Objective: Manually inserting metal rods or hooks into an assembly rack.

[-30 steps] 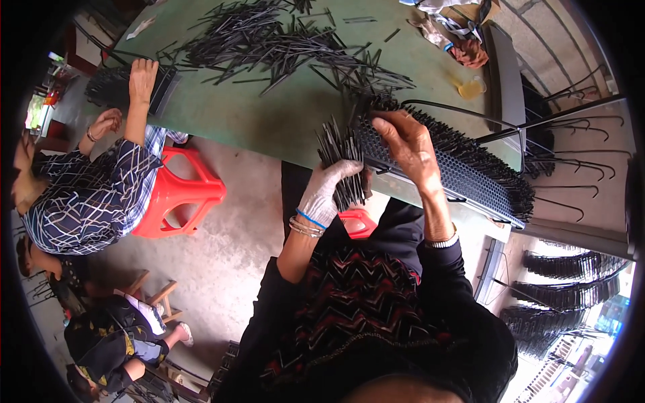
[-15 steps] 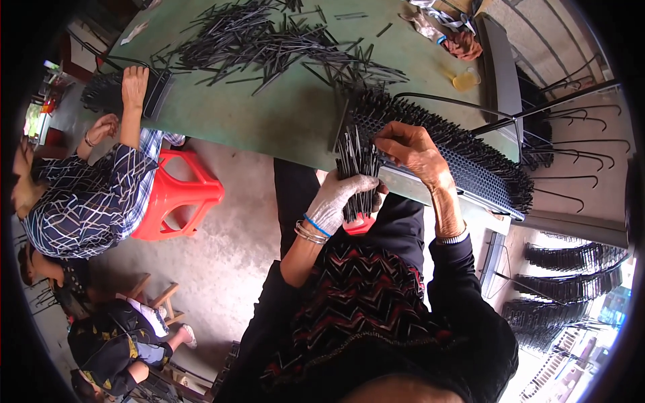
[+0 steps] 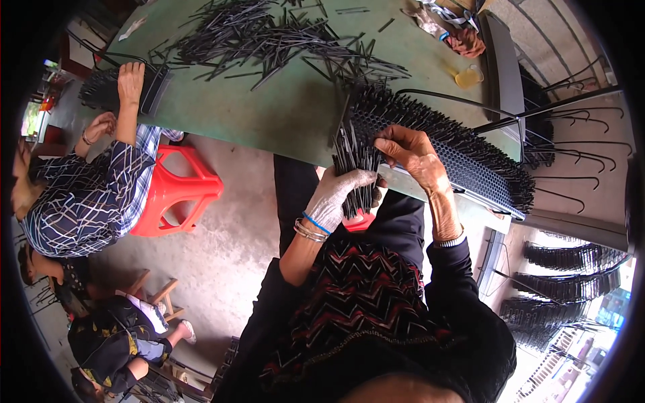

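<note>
My left hand (image 3: 334, 198), in a white glove with a blue cuff edge, grips an upright bundle of thin black sticks (image 3: 351, 153) at the table's front edge. Just right of the bundle's upper end is my bare right hand (image 3: 413, 153), thumb and forefinger pinched together. Whatever lies between those fingertips is too small to make out. Behind them a long perforated rack (image 3: 463, 169) runs off to the right, with rows of black sticks (image 3: 430, 119) standing in its holes.
A loose pile of black sticks (image 3: 265, 41) covers the far part of the green table (image 3: 222, 111). At the back right are a yellow cup (image 3: 468, 76) and crumpled cloths (image 3: 463, 43). To the left, a co-worker (image 3: 87, 195) sits by a red stool (image 3: 178, 195). Metal hooks (image 3: 578, 144) jut out on the right.
My left hand and the bundle have shifted very slightly to the left. My right hand stays at nearly the same spot, still pinched. On the left, the co-worker's raised hand has moved a little.
</note>
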The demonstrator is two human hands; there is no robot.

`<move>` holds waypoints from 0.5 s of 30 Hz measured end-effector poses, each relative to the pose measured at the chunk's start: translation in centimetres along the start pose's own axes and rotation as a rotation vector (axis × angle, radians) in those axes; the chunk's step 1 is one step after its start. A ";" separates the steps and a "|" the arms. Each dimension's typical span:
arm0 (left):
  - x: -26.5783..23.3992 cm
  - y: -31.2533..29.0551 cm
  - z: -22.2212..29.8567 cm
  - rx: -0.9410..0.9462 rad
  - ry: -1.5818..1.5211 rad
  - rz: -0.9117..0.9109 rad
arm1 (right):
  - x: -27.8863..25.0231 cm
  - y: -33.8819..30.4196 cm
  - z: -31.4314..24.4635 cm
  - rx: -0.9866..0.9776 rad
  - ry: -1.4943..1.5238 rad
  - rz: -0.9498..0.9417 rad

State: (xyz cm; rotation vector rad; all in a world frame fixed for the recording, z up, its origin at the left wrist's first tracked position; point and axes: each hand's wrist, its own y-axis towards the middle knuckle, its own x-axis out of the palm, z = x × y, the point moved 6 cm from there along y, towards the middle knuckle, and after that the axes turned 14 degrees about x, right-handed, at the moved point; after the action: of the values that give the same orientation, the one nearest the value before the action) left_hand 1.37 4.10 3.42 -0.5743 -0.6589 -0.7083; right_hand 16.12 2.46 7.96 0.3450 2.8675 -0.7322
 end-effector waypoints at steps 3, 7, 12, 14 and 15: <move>0.1 0.0 -0.1 -0.009 0.021 -0.016 | -0.2 0.3 0.6 0.045 0.075 -0.027; 0.2 0.0 -0.2 -0.013 -0.032 -0.004 | -0.3 0.2 0.3 0.051 0.040 -0.007; 0.0 0.0 -0.3 -0.014 -0.023 -0.015 | -0.2 0.0 -0.3 0.046 0.006 0.052; -0.2 -0.1 -0.3 -0.030 0.015 0.014 | -0.6 0.1 -0.5 0.007 -0.032 0.084; -0.5 0.0 -0.5 -0.028 0.015 0.015 | -0.9 0.1 -0.9 -0.034 -0.071 0.116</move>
State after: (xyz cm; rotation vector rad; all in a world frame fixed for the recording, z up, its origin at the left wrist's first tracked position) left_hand 1.27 3.98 2.74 -0.5992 -0.6310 -0.7079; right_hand 16.88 2.84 8.92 0.4671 2.7634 -0.6606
